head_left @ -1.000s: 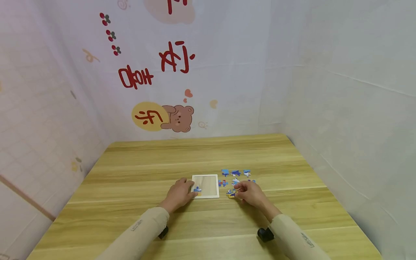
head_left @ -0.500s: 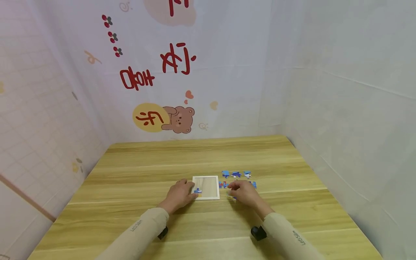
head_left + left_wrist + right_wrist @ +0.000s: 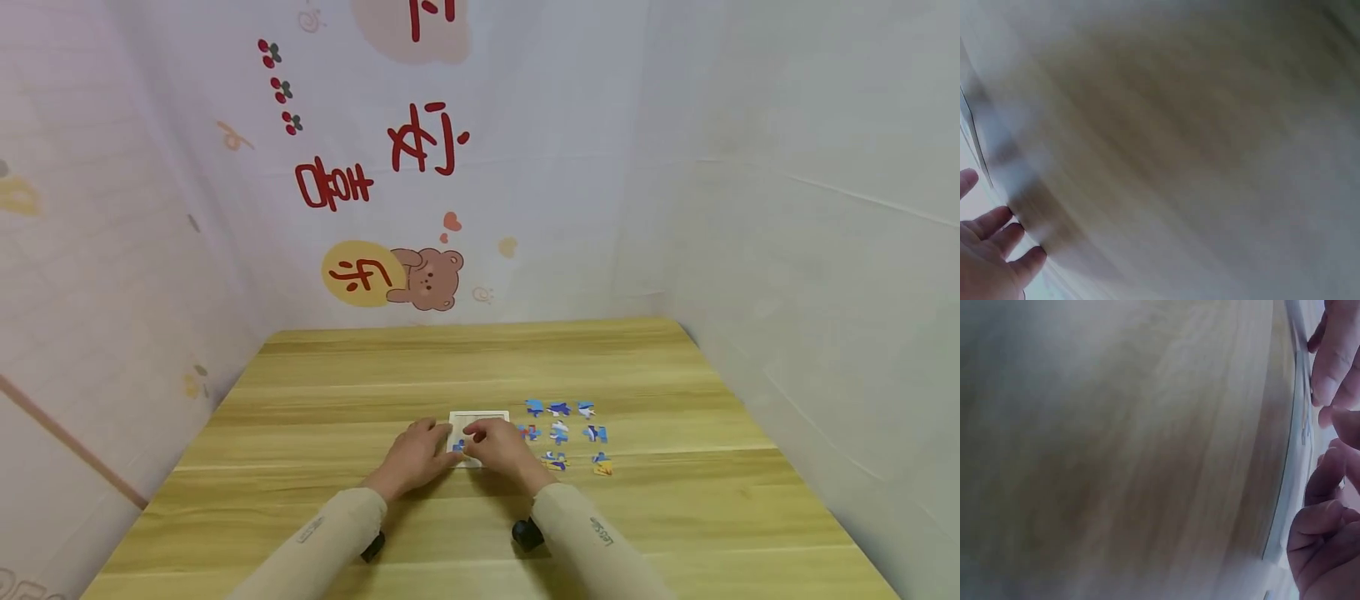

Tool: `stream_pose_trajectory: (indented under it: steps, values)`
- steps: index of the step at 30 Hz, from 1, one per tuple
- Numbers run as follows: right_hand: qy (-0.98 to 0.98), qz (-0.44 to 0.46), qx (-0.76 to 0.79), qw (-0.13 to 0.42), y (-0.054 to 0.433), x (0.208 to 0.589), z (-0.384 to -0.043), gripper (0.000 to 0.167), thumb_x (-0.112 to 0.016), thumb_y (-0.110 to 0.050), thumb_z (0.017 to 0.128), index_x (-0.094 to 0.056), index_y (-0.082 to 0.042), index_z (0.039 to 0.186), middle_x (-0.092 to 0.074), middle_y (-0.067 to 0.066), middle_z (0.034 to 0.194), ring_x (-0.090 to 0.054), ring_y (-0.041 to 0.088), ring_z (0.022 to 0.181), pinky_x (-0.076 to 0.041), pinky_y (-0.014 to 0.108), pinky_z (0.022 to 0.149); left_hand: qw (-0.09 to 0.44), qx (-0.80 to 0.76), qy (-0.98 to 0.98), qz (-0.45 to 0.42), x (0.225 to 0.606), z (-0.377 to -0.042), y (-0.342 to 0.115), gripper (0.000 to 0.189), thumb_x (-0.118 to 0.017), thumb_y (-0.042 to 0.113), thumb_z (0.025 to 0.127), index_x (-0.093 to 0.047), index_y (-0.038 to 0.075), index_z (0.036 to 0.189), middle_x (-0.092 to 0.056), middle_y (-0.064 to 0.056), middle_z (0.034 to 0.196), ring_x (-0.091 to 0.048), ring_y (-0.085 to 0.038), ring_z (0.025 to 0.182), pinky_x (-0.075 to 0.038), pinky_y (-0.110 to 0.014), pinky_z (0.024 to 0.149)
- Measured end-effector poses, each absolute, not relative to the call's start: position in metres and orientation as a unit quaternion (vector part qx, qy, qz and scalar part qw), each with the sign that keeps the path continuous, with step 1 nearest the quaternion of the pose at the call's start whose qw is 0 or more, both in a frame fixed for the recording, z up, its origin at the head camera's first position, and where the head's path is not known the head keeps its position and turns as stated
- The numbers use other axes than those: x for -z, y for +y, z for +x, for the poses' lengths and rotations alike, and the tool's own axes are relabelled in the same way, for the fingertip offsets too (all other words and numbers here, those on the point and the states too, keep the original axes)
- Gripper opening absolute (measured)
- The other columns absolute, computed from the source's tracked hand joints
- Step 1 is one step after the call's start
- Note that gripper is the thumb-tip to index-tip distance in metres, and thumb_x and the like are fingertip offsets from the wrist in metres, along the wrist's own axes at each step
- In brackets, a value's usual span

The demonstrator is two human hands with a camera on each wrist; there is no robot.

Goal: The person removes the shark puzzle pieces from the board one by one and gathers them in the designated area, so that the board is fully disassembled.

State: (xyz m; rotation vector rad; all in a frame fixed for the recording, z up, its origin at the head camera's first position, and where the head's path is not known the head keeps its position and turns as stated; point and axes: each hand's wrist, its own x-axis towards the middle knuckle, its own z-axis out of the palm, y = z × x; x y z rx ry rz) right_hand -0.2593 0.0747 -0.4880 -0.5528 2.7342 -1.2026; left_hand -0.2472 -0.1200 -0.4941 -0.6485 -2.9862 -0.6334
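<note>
A small white-rimmed puzzle tray [image 3: 480,413] lies on the table, partly hidden behind both hands. A blue puzzle piece [image 3: 459,447] sits in its lower left corner. My left hand [image 3: 415,454] rests at the tray's left side, thumb near the lower left corner; its fingers [image 3: 997,222] look fairly straight in the left wrist view. My right hand [image 3: 498,447] is over the tray, its fingertips close to that piece and to the left thumb. In the right wrist view its fingers [image 3: 1319,522] are bent. I cannot tell whether they hold anything.
Right of the tray lie loose puzzle pieces in rough rows, such as a dolphin piece [image 3: 558,409], a blue-and-white piece [image 3: 559,432] and a yellow-edged piece [image 3: 602,464]. A white printed curtain [image 3: 555,250] stands behind the wooden table [image 3: 360,367].
My right hand has moved left from the loose pieces to above the tray, uncovering the lower rows. The left hand stays at the tray's side. The head view has shifted slightly.
</note>
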Motion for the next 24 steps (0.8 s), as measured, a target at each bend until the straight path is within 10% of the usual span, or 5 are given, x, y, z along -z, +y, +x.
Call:
stream_pose_trajectory:
  steps: [24]
  values:
    - [0.880,-0.177,0.437,0.058,0.0701,0.4972,-0.2608,0.027,-0.074,-0.005,0.085,-0.074,-0.009,0.111,-0.070,-0.001,0.087,-0.059,0.008,0.070,-0.050,0.027,0.065,-0.013,0.203,-0.955,-0.217,0.4930,-0.2457,-0.1208,0.059,-0.072,0.037,0.091,-0.058,-0.001,0.134,-0.047,-0.030,0.138,-0.044,-0.048,0.129,-0.035,-0.060,0.104]
